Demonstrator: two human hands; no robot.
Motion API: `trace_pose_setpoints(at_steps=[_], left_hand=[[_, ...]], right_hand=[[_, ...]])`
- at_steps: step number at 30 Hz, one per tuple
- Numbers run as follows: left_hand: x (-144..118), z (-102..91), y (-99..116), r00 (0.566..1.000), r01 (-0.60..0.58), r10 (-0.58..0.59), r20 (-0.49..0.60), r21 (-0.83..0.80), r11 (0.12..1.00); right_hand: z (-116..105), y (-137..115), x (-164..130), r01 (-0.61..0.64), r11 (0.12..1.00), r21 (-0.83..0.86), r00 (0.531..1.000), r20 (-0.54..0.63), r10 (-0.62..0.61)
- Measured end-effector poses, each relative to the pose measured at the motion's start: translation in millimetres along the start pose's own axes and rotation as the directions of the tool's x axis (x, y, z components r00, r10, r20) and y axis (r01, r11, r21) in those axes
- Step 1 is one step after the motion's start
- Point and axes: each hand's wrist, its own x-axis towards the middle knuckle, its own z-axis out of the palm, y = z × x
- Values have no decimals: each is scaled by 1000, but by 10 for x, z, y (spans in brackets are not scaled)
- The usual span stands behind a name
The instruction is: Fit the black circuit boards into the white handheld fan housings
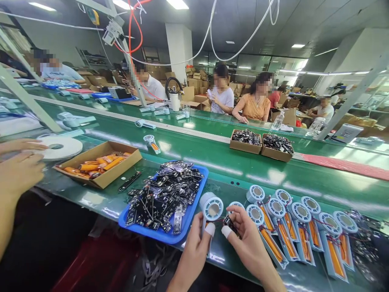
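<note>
In my left hand (194, 243) is a light-blue handheld fan housing (212, 207), its round head up and its handle largely hidden by my fingers. My right hand (247, 239) pinches a small black circuit board (230, 224) close beside the housing, with thin wires showing between the two. Both thumbs wear white finger covers. Left of my hands, a blue tray (170, 237) holds a heap of black circuit boards (170, 190). To the right lie several fan housings (299, 235) with orange battery cells in their handles; one more head (235, 207) shows partly behind my right hand.
A cardboard box (111, 178) of orange cells stands left of the tray, near a co-worker's hands (21, 166) and a white roll (60, 146). Beyond runs a green conveyor (194, 152) bearing a fan housing (151, 144) and two boxes of boards (261, 148). Several people sit opposite.
</note>
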Motion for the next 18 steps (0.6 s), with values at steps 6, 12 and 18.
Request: trace_pose_setpoints(at_steps=[6,12,18], left_hand=[[-2,-33,17,994,-6,13,-107,67,998],[19,-55,180,999,-2,4,-36,51,999],[-22,-62,134,997,76,-75,26,-72,994]], right_hand=[[-30,-10,-23,127,693,-710,991,54,-126],[-93,-363,-92,398,555,-730,875,484,10],[-3,-181,-80,25,959,-282,878,465,113]])
